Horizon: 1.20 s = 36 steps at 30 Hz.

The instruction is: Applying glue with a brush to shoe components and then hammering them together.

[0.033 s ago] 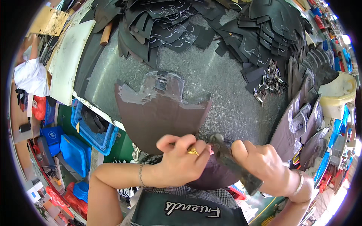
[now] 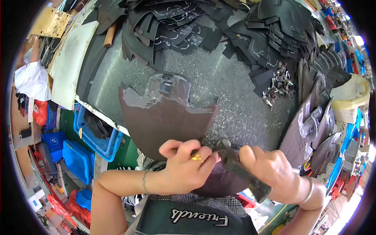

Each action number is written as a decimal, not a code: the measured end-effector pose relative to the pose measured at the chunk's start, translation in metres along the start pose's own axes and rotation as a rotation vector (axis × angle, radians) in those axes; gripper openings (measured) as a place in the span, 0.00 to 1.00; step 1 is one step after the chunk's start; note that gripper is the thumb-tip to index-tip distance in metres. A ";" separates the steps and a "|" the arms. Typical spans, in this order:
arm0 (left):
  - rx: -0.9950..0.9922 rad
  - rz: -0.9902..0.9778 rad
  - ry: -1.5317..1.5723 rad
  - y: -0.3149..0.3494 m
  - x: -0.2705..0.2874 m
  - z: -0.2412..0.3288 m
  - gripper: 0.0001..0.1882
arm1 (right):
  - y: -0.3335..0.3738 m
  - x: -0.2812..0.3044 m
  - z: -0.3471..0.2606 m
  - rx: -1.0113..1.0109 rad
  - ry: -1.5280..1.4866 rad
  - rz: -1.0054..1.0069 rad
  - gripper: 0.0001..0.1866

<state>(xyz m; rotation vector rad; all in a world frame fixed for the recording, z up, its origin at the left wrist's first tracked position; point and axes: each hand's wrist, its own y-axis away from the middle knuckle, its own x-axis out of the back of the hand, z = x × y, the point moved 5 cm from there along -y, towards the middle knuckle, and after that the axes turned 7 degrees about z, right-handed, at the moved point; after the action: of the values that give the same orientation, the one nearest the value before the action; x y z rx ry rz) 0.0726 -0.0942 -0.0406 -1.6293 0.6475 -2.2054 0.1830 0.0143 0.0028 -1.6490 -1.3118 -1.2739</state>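
My right hand (image 2: 274, 168) is closed around a hammer; its dark, worn head (image 2: 241, 166) slants across the table's near edge, and the grip is hidden in my fist. My left hand (image 2: 190, 166), with a gold ring, is curled with fingertips pressed together beside the hammer's round face. Whatever those fingers pinch is hidden. Under and beyond my left hand lies a dark brown leather-like panel (image 2: 168, 121), with glue-like smears and a small metal buckle (image 2: 167, 83) at its far tab. Another dark brown piece (image 2: 223, 181) hangs below the hammer, close to my apron.
Stacks of black cut pieces (image 2: 172, 27) line the back of the grey worktable (image 2: 235, 94). Metal buckles (image 2: 280, 84) are heaped at right, near more brown panels (image 2: 309, 117) and a cream tub (image 2: 349, 98). A blue basket (image 2: 103, 145) stands left, below the table edge.
My left hand has shifted very slightly left, and the hammer head has barely moved. The brown panel has stayed almost in place.
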 end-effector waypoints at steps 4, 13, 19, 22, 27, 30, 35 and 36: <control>0.045 0.075 0.130 0.008 0.000 -0.001 0.17 | 0.001 0.011 0.010 -0.037 -0.270 -0.073 0.14; 0.011 -0.091 0.186 -0.009 0.001 0.001 0.17 | 0.081 0.009 0.014 -0.395 -0.488 -0.041 0.15; -0.038 -0.177 0.394 -0.059 -0.030 0.003 0.12 | 0.102 0.005 0.015 -0.570 -0.397 0.104 0.12; -0.221 -0.329 0.445 -0.064 -0.047 0.007 0.11 | 0.101 0.002 0.014 -0.555 -0.402 0.147 0.11; -0.310 -0.293 0.340 -0.068 -0.043 0.011 0.16 | 0.093 -0.003 0.021 -0.504 -0.316 0.188 0.10; -0.002 -0.409 0.469 -0.072 -0.040 -0.006 0.33 | 0.083 -0.001 0.024 -0.423 -0.339 0.247 0.11; -0.030 -0.421 0.325 -0.058 -0.035 0.002 0.23 | 0.084 -0.001 0.024 -0.401 -0.417 0.205 0.11; -0.016 -0.421 0.398 -0.058 -0.037 0.002 0.20 | 0.081 -0.005 0.024 -0.411 -0.550 0.218 0.11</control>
<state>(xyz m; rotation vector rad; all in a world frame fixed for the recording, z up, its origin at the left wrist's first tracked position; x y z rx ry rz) 0.0861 -0.0267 -0.0388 -1.4451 0.4454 -2.8778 0.2677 0.0128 -0.0032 -2.4884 -1.1647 -1.0400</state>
